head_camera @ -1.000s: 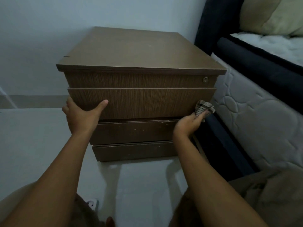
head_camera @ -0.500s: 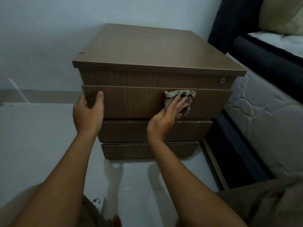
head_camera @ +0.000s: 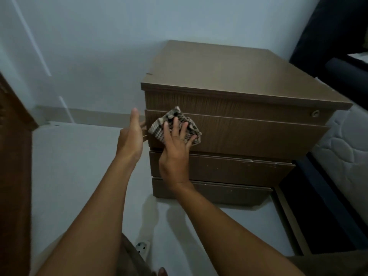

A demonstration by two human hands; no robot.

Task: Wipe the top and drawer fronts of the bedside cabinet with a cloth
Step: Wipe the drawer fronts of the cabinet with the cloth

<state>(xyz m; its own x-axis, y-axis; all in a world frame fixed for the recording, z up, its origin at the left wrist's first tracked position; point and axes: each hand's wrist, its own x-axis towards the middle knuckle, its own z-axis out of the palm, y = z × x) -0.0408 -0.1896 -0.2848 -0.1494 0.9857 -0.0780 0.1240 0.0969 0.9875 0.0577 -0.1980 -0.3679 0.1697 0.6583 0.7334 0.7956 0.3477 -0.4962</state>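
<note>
Right hand (head_camera: 175, 144), grip flat and spread, presses the crumpled checked cloth (head_camera: 157, 129) on the second drawer front (head_camera: 258, 136) of the brown wooden bedside cabinet (head_camera: 229, 76), while left hand (head_camera: 130, 134) clasps its side edge, probably steadying it.

Both arms are bare and reach forward from the lower edge of the view. The left arm (head_camera: 95, 212) goes up to the left grip (head_camera: 130, 138), which stands on its edge with the thumb pointing up; its fingers are mostly hidden behind the palm. The right arm (head_camera: 229, 222) comes from the lower right. The right grip (head_camera: 175, 154) shows its back, its fingers (head_camera: 175, 126) spread, nearly straight, pressing forward. The two grips are just beside each other.
</note>
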